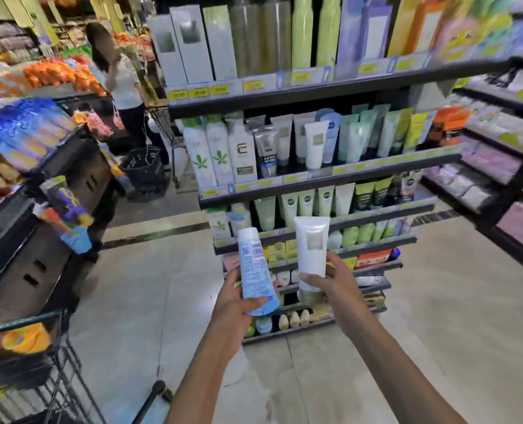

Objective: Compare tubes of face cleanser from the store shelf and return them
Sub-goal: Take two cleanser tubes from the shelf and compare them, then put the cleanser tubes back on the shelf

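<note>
My left hand (234, 304) grips a light blue tube (254, 267) of cleanser near its wide lower end, printed back facing me. My right hand (330, 281) holds a white tube (311, 249) with a grey-gold cap at the bottom, thumb and fingers curled round its lower part. Both tubes stand upright side by side in front of the store shelf (330, 175). On that shelf stand several more tubes, among them a similar white tube (315, 145) with a blue one just behind it.
A wire shopping cart (40, 371) with goods stands at lower left. A person (122, 87) stands by a black basket (142, 165) down the aisle. Dark display racks (34, 264) line the left, more shelves (504, 166) the right. Tiled floor lies between.
</note>
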`<state>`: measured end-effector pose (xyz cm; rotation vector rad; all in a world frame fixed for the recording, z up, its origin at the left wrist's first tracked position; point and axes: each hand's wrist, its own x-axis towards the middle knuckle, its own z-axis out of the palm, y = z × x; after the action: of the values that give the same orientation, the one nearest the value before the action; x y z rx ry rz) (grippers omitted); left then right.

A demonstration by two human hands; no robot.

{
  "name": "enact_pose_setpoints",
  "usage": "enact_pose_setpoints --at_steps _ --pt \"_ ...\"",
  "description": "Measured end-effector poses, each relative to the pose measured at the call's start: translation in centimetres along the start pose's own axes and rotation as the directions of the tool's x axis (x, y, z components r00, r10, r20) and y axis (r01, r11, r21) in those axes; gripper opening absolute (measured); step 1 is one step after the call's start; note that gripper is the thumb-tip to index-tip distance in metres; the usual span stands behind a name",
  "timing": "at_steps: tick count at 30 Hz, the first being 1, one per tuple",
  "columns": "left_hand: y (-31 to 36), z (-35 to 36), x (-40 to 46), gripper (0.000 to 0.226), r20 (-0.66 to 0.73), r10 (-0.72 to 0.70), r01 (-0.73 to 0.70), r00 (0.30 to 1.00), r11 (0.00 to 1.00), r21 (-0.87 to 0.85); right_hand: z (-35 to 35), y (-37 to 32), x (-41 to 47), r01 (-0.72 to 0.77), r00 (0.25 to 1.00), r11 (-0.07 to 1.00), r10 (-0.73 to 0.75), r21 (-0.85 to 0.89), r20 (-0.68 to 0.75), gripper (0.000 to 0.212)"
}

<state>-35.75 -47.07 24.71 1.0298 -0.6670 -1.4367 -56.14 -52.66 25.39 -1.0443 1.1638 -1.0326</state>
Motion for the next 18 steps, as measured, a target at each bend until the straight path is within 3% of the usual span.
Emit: enact_pose_setpoints --at_steps 18 --pt "1.5 3.5 16.1 0.08 0.009 0.015 -0.014 1.0 0.999 -0.049 -1.0 -7.1 18.2 0.114 0.994 0.989 -0.113 -0.095 0.016 0.055"
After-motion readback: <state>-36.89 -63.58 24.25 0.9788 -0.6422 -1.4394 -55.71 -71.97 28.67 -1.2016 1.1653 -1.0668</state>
